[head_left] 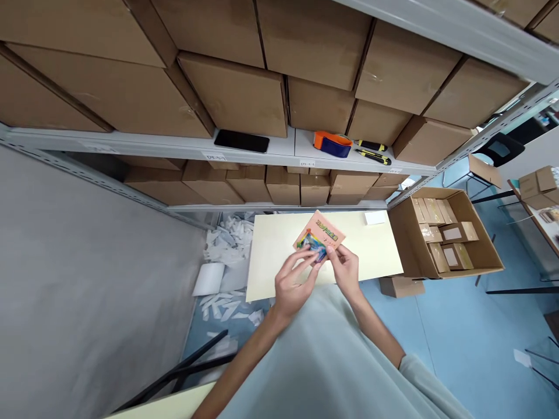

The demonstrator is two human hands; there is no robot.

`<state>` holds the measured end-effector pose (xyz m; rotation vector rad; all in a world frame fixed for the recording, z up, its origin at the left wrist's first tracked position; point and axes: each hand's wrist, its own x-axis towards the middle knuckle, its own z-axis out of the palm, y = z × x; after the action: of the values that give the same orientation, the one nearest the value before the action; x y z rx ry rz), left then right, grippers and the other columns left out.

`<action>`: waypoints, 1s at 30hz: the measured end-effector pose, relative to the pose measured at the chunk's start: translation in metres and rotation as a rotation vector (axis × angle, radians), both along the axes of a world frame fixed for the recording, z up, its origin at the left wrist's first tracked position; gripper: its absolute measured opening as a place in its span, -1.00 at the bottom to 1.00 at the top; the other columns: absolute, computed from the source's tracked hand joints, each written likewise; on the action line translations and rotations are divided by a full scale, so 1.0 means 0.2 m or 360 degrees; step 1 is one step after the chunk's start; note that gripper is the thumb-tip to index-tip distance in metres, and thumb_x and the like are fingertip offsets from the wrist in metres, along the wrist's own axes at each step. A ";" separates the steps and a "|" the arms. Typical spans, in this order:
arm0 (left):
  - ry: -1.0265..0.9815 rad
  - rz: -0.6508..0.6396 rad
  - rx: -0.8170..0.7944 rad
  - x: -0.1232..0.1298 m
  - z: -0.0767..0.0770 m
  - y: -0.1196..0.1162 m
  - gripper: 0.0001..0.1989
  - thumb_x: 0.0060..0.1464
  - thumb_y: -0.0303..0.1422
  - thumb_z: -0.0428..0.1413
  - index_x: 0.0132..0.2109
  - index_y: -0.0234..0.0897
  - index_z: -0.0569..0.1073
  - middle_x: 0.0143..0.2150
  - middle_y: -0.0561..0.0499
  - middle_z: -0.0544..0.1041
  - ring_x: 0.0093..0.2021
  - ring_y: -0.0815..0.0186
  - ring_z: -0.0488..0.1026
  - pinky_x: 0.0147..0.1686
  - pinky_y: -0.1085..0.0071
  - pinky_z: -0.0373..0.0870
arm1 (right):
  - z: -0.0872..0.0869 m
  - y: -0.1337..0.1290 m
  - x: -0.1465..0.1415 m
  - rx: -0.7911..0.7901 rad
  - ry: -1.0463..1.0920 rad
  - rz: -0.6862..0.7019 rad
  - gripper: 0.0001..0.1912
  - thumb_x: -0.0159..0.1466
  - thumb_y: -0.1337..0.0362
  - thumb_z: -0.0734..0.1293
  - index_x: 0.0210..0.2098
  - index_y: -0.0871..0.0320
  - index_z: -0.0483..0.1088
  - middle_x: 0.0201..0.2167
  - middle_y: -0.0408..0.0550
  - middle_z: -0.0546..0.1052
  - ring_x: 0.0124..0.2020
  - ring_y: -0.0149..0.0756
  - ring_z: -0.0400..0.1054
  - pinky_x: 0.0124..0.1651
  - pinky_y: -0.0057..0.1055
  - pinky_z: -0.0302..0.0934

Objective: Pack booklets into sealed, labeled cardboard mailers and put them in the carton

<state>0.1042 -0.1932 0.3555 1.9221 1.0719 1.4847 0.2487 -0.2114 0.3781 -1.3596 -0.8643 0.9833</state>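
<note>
A flat pink printed packet [322,231] with a colourful picture on its lower part is held tilted above the pale yellow tabletop [273,250]. The right hand's thumb and fingers pinch its lower right corner, so my right hand [346,270] is closed on it. From the left, my left hand [293,285] grips the lower edge, its fingertips over the picture and its thumb near the bottom corner. Both hands partly cover the lower part of the packet. Near the table's far right edge lies a small white slip [374,217].
Shelves of cardboard boxes [236,93] rise in front. A black phone [241,141], an orange and blue strap-like item [332,144] and two yellow-black cutters [373,156] lie on the shelf. At right stands an open carton [469,270] of small boxes; paper scraps [231,238] lie left.
</note>
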 end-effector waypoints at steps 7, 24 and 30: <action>-0.0265 -0.0127 -0.1063 -0.15 0.02 0.09 -0.50 0.32 0.08 0.21 0.04 -0.27 0.68 -0.09 -0.14 0.71 -0.19 0.17 0.62 -0.28 0.34 0.57 | 0.01 -0.01 0.11 -0.0108 -0.0033 0.0281 -0.37 0.32 -0.33 0.42 -0.07 0.12 0.65 -0.22 -0.02 0.71 -0.27 -0.13 0.57 -0.20 -0.30 0.51; 0.0103 0.0173 -0.0342 -0.08 0.12 -0.02 -0.80 0.38 -0.27 0.23 -0.27 -0.17 0.57 -0.35 0.03 0.59 -0.28 0.24 0.45 -0.23 0.30 0.36 | 0.05 -0.12 0.00 -0.0068 -0.1236 0.0042 -0.52 0.61 0.00 0.13 0.00 0.13 0.60 -0.34 0.03 0.69 -0.43 -0.17 0.57 -0.33 -0.38 0.35; 0.0146 0.0204 -0.0148 -0.06 0.15 -0.04 -0.85 0.38 -0.32 0.24 -0.24 -0.16 0.56 -0.34 0.02 0.60 -0.28 0.23 0.47 -0.23 0.29 0.36 | 0.03 -0.16 -0.05 0.0117 -0.1432 0.0021 -0.52 0.64 0.08 0.14 0.29 0.16 0.53 0.01 0.20 0.73 -0.17 -0.06 0.71 -0.13 -0.33 0.53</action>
<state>0.0918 -0.2008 0.3855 1.9041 1.3036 1.3981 0.2387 -0.2429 0.3840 -1.7453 -1.5476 0.2973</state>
